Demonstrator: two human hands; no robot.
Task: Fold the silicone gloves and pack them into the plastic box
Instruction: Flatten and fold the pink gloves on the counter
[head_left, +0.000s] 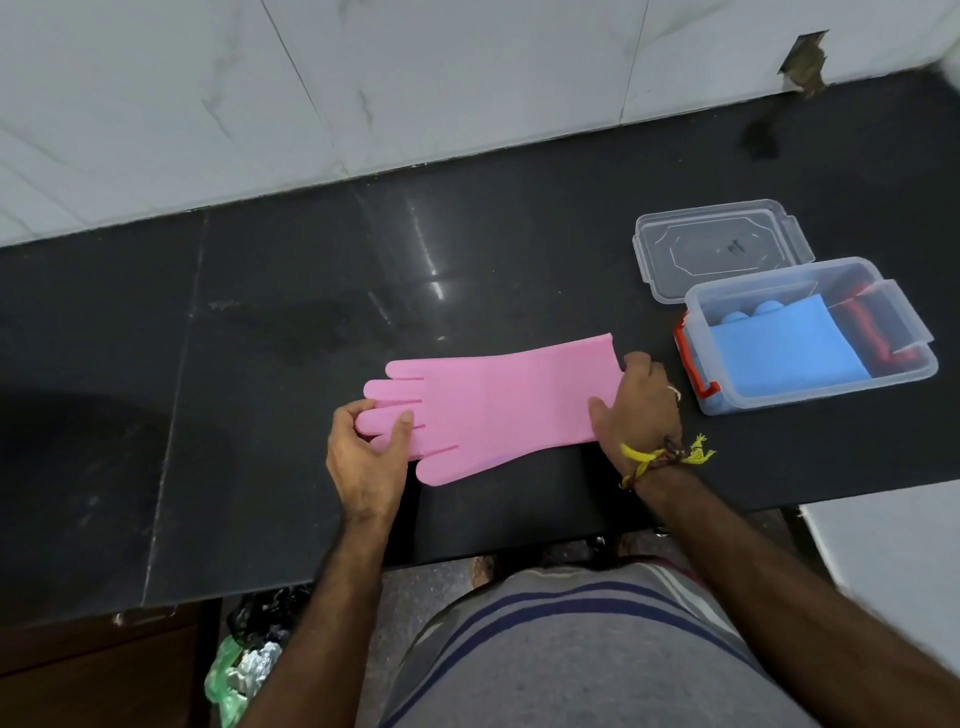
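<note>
A pink silicone glove (498, 405) lies flat on the black counter (260, 322), fingers pointing left, cuff to the right. My left hand (371, 452) pinches the glove's fingertips between thumb and fingers. At the cuff end my right hand (641, 410) grips the glove's edge, thumb on top. To the right stands the clear plastic box (701, 312) with orange clips. Inside it lies a folded blue glove (784, 348), with a red glove (872, 327) beside it.
The box's clear lid (722, 249) lies upside down just behind the box. A white marble wall (311, 88) rises behind the counter, with a broken hole at the far right. The counter's front edge runs close to my body; crumpled bags lie on the floor below.
</note>
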